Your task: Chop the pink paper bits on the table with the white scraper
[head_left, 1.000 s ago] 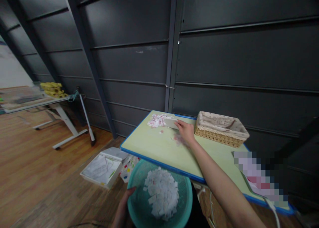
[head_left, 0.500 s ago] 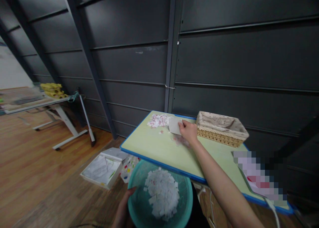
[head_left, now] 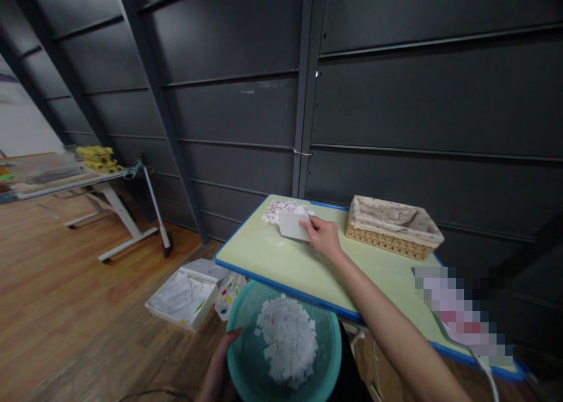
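Right hand (head_left: 324, 237), arm extended over the green table (head_left: 272, 261), pinches a white card (head_left: 294, 226) by its right edge; the card lies against a pile of paper scraps (head_left: 281, 210) at the table's far corner (11 o'clock from the hand). A wicker basket (head_left: 393, 227) stands at 3 o'clock, near but apart. Left hand (head_left: 220, 364) grips the left rim of a teal basin (head_left: 246, 361) of white paper pieces (head_left: 288, 346), held below the table's near edge at 6 o'clock.
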`<state>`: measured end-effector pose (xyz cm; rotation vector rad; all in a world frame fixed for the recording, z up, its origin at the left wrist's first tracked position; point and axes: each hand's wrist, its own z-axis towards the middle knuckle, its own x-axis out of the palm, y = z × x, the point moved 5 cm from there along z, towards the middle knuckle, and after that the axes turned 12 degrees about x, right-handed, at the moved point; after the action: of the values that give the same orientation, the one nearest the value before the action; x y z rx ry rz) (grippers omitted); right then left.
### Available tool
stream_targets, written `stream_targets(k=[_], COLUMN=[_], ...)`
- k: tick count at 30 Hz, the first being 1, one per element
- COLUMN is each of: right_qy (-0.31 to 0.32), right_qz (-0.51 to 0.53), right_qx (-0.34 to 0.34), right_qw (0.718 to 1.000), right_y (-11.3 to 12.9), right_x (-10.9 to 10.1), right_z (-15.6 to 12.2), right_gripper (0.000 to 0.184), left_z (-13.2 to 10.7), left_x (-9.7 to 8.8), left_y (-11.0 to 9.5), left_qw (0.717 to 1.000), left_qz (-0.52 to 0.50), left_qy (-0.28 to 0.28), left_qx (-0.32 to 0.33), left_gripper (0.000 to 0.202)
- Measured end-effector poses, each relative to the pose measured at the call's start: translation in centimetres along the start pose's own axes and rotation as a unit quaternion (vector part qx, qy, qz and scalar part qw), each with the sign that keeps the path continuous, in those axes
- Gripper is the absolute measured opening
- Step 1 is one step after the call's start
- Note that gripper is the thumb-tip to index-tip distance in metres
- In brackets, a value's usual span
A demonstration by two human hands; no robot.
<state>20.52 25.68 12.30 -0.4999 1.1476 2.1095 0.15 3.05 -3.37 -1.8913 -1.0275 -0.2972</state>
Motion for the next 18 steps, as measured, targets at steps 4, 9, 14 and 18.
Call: stream_targets(k=[4, 9, 14, 18], right_qy=[0.001, 0.02, 0.027, 0.029], right_qz=[0.017, 0.019, 0.077, 0.108], right_qx=[-0.001, -0.012, 0.025, 0.043], right_qw=[1.0, 1.0, 0.996, 0.993], right_y=[0.0, -0.1, -0.8, -1.3], right_x=[0.4, 0.7, 0.3, 0.3], right_z=[0.3, 0.3, 0.3, 0.5], right_gripper=[0.039, 0.035, 0.035, 0.034], left_z=[-0.5, -0.9, -0.7, -0.6], left_x=[0.5, 1.0, 0.9, 0.7], left_y=[-0.2, -0.5, -0.4, -0.5], left_qw=[1.0, 1.0, 1.0, 0.999], left_qz=[-0.003, 0.003, 0.021, 0.025], left_qy=[0.019, 0.012, 0.012, 0.02], left_qx=[-0.024, -0.013, 0.002, 0.014], left_gripper=[0.069, 0.069, 0.075, 0.065])
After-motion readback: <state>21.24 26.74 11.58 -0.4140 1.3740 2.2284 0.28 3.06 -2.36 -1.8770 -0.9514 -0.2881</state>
